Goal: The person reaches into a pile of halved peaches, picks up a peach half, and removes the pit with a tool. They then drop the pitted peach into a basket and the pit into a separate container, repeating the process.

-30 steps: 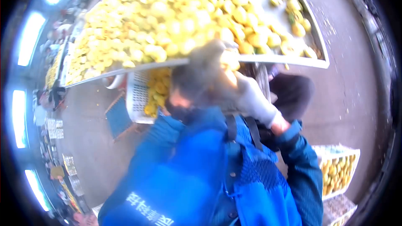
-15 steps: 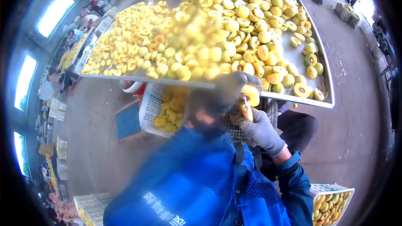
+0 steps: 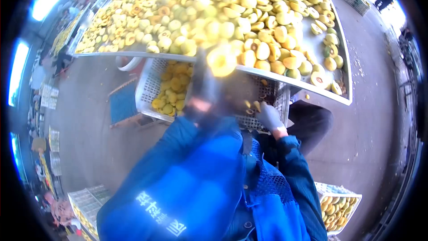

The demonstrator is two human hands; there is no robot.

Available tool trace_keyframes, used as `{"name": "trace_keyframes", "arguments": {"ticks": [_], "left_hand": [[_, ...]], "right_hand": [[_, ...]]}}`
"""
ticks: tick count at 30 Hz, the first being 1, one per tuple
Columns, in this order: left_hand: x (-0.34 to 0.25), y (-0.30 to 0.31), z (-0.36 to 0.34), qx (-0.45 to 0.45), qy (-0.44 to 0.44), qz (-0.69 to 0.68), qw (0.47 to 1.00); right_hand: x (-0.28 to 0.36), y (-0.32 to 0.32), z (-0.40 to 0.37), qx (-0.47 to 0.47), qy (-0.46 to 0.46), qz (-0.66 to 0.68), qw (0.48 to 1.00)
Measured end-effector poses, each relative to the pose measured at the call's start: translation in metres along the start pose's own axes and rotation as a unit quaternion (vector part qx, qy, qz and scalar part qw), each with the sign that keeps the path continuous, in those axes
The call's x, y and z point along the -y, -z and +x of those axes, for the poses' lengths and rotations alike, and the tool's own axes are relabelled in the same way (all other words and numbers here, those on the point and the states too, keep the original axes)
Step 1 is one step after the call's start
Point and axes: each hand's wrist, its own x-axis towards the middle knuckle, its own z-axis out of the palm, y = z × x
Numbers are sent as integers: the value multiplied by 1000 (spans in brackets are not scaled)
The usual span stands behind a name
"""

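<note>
The left hand (image 3: 208, 82), blurred, holds a fruit half (image 3: 221, 61) up near the front edge of the worktop (image 3: 156, 55). The half looks light and firm but easily bruised, and its cut face is probably wet and slippery. A gentle grip around the rounded skin side seems best, clear of the soft face. The gloved right hand (image 3: 270, 117) is low over the dark crate (image 3: 284, 99), fingers drawn in; whether they grip anything, I cannot tell.

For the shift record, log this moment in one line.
left hand: blurred, fruit half; right hand: gloved, over crate; tray: piled fruit
</note>
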Motion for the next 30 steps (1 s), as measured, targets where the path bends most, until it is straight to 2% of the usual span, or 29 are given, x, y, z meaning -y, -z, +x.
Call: {"name": "trace_keyframes", "arguments": {"ticks": [2, 4, 5, 6, 10, 13, 17, 19, 22, 27, 28, 30], "left_hand": [[-2, 37, 2, -30, 15, 8, 999], [-5, 51, -5, -34, 8, 37, 999], [-6, 52, -7, -28, -1, 54, 998], [-7, 51, -9, -16, -10, 74, 997], [-7, 37, -7, 37, -61, 164, 984], [-8, 28, -3, 72, -90, 220, 969], [-8, 22, 2, 93, -114, 271, 951], [-6, 21, 3, 99, -123, 292, 943], [-6, 20, 9, 106, -136, 319, 932], [-4, 21, 11, 123, -139, 370, 910], [-3, 22, 8, 125, -130, 377, 908], [-1, 22, 2, 129, -112, 392, 904]], "right_hand": [[-9, -17, -6, -52, -46, 50, 996], [47, 26, -12, -82, -23, 161, 983], [62, 29, -9, -111, 29, 222, 968], [90, 59, -12, -99, 123, 181, 971], [143, 88, -3, -126, 159, 88, 975], [154, 101, -3, -173, 225, 70, 956], [148, 89, -2, -155, 150, -30, 976], [156, 116, -13, -155, 127, -22, 980], [152, 124, -14, -167, 144, -96, 971], [147, 148, -11, -94, 146, -160, 972], [150, 153, -13, -72, 108, -173, 976], [154, 170, -19, -35, 138, -209, 967]]}}
